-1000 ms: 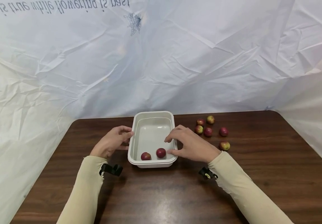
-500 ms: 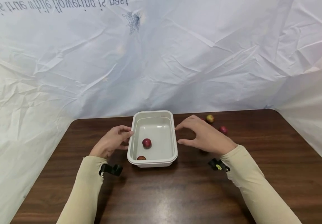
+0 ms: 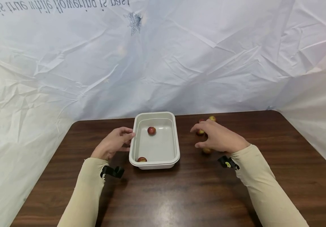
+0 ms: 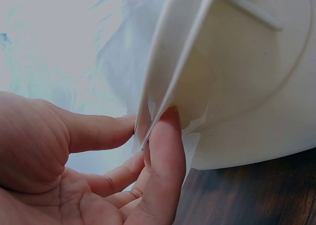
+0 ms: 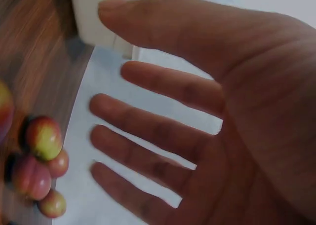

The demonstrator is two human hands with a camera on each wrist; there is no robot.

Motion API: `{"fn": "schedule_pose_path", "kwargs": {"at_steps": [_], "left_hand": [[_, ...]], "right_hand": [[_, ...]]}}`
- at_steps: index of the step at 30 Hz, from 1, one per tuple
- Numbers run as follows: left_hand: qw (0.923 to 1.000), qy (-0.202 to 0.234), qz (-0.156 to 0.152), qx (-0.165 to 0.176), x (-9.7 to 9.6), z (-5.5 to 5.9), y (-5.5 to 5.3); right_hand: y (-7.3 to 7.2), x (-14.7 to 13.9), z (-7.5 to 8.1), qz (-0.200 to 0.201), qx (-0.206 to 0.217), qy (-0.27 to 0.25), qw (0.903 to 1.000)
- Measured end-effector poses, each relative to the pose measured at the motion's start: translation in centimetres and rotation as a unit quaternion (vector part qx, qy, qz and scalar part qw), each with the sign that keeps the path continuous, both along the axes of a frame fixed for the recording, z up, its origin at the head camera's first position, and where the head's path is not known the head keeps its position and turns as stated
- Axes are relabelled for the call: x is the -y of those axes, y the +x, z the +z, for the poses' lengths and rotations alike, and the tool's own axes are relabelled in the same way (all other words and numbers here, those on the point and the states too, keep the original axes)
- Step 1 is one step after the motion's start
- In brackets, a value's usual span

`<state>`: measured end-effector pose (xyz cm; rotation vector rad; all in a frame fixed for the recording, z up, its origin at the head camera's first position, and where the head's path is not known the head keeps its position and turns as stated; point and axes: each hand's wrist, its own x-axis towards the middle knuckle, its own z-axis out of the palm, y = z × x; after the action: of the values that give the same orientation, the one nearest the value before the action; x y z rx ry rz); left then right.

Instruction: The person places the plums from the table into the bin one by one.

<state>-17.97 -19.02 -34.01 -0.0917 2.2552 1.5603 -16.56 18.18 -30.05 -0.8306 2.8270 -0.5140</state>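
A pale grey plastic tub point(image 3: 158, 148) sits at the table's far edge, its rim showing two layers in the left wrist view. My left hand point(image 3: 113, 143) pinches the tub's left rim point(image 4: 173, 77) between thumb and fingers. Inside lie two small red apples, one apple point(image 3: 151, 130) at the far end and another apple point(image 3: 142, 159) in the near left corner. Right of the tub, my right hand point(image 3: 219, 135) hovers over several red-yellow apples point(image 3: 200, 132) with nothing in its grasp; its fingers are spread in the right wrist view. It partly hides those apples.
The dark wooden table point(image 3: 163, 195) extends toward me and to both sides. A wrinkled white cloth point(image 3: 163, 63) hangs behind it and along the sides. Black straps point(image 3: 113, 171) with small devices are on both wrists.
My right hand has drawn away from the tub to the right, over the loose apples. One apple rolled to the tub's far end; the other shifted slightly left. My left hand stays put.
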Motion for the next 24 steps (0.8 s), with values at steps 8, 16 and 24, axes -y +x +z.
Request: {"fn": "schedule_pose_path", "kwargs": {"at_steps": [8, 16, 24], "left_hand": [[1.0, 0.007, 0.0, 0.002, 0.0, -0.3, -0.1], [1.0, 0.006, 0.005, 0.003, -0.1, -0.3, 0.0], [0.9999, 0.01, 0.008, -0.006, -0.2, -0.4, -0.1]], "right_hand": [[-1.1, -1.4, -1.0, -0.013, 0.081, 0.018, 0.9965], [-2.0, -2.4, -1.8, -0.015, 0.138, 0.015, 0.9902], [-2.4, -2.5, -2.5, -0.013, 0.143, 0.038, 0.9889]]}}
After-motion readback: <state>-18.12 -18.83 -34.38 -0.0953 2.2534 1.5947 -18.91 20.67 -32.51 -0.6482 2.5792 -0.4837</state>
